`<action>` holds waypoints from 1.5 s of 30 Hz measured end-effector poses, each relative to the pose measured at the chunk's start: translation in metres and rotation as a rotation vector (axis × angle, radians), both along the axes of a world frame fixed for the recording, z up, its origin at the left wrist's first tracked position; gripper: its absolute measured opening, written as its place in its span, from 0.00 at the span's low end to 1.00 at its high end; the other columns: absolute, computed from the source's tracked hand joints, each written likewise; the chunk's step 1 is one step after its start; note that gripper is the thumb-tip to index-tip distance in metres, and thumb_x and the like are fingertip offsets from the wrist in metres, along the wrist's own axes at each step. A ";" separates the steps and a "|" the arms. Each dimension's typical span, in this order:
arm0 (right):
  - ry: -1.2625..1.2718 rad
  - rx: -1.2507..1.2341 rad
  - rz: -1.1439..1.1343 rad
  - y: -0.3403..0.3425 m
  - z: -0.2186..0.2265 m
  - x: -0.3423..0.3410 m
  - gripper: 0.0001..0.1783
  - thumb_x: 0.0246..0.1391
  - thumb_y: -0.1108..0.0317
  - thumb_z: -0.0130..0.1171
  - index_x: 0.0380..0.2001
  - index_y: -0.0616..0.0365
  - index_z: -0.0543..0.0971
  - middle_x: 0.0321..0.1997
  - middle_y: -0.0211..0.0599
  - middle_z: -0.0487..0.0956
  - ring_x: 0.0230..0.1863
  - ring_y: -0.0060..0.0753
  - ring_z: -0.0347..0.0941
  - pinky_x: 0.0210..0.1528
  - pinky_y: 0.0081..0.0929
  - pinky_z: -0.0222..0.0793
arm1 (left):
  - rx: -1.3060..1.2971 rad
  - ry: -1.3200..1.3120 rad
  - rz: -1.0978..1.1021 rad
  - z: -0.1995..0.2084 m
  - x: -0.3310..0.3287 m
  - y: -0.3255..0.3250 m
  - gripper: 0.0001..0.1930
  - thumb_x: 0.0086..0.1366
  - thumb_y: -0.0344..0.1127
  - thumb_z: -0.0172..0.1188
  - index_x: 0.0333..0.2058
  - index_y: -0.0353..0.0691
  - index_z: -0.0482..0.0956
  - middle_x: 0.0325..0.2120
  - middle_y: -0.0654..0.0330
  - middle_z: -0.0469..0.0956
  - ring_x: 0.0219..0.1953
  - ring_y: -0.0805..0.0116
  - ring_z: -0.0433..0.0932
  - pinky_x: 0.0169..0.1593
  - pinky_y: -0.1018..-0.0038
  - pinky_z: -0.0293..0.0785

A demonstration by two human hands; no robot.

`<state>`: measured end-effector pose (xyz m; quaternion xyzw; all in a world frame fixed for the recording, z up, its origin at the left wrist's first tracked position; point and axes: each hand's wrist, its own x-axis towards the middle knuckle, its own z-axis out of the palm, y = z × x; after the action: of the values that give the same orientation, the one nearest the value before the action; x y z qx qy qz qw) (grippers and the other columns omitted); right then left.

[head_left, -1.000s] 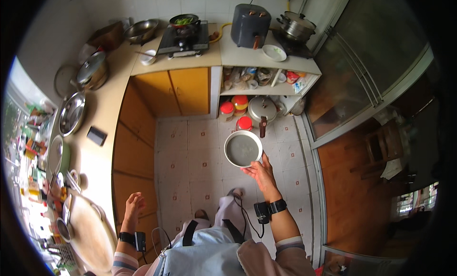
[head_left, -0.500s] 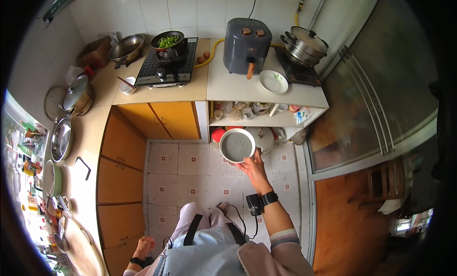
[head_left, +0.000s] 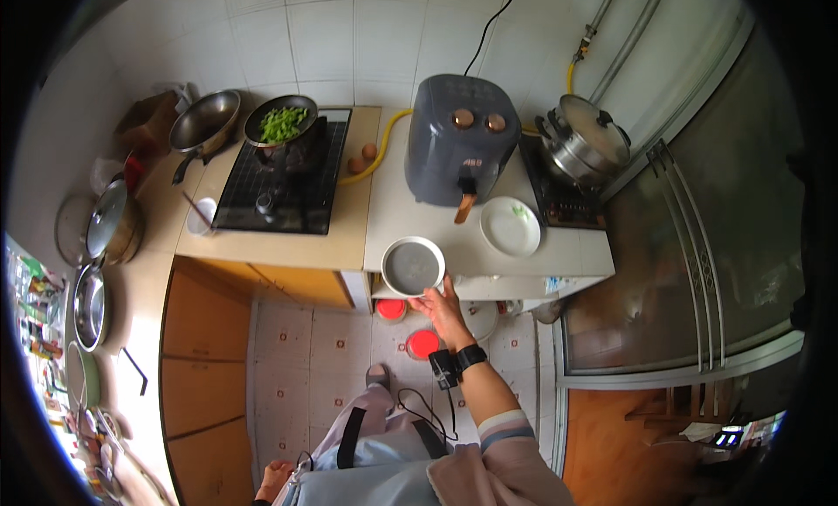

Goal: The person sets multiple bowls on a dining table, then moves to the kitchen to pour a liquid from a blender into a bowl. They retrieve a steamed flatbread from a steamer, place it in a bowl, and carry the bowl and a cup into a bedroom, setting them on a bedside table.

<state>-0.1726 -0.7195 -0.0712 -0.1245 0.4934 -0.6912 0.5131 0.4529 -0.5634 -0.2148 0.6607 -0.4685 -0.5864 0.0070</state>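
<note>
A round bowl (head_left: pixel 413 268) with a white rim and a grey inside is in my right hand (head_left: pixel 441 310), whose fingers and thumb grip its near edge. The bowl is up by the front edge of the worktop, left of a white plate (head_left: pixel 510 227) with some green on it. Whether the grey is liquid or the bowl's own bottom, I cannot tell. My left hand (head_left: pixel 275 479) hangs low by my side with its fingers curled, and nothing shows in it. Behind the bowl stands a dark grey air fryer (head_left: pixel 460 144) with copper-coloured knobs.
A pan of chopped greens (head_left: pixel 283 124) sits on the black cooker (head_left: pixel 292 187). Two eggs (head_left: pixel 362 157) lie beside a yellow hose. A steamer pot (head_left: pixel 583 139) stands at right. Below, two red lids (head_left: pixel 423 344) show near the floor. A sliding glass door (head_left: pixel 690 270) is on the right.
My right hand has brought the bowl forward, from over the low shelves to the worktop's front edge. My view has come closer to the counter. A second red lid now shows below.
</note>
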 end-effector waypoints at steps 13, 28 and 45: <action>-0.019 0.079 0.104 -0.088 -0.012 -0.056 0.37 0.56 0.76 0.47 0.67 0.43 0.50 0.58 0.41 0.66 0.51 0.41 0.73 0.55 0.39 0.74 | 0.047 0.060 0.319 0.076 -0.114 -0.107 0.11 0.62 0.35 0.55 0.40 0.35 0.76 0.27 0.56 0.79 0.26 0.68 0.79 0.30 0.73 0.77; 0.140 0.218 1.022 -0.060 0.043 -0.149 0.31 0.59 0.51 0.57 0.58 0.60 0.66 0.40 0.48 0.79 0.34 0.34 0.80 0.39 0.26 0.78 | -0.103 0.184 0.204 0.126 -0.335 -0.088 0.14 0.62 0.36 0.55 0.43 0.34 0.76 0.30 0.56 0.79 0.28 0.68 0.79 0.32 0.75 0.77; 1.041 0.027 -0.027 -0.078 0.421 -0.377 0.20 0.61 0.56 0.53 0.52 0.55 0.73 0.28 0.27 0.74 0.23 0.14 0.68 0.23 0.13 0.60 | -0.729 -0.198 -0.242 0.122 -0.521 -0.301 0.15 0.50 0.35 0.63 0.37 0.40 0.73 0.31 0.55 0.76 0.35 0.54 0.77 0.40 0.63 0.74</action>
<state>-0.5494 -0.7973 0.3497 -0.4386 0.6938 -0.5379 0.1923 -0.0681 -0.8648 -0.0925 0.6081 -0.7190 -0.3117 0.1269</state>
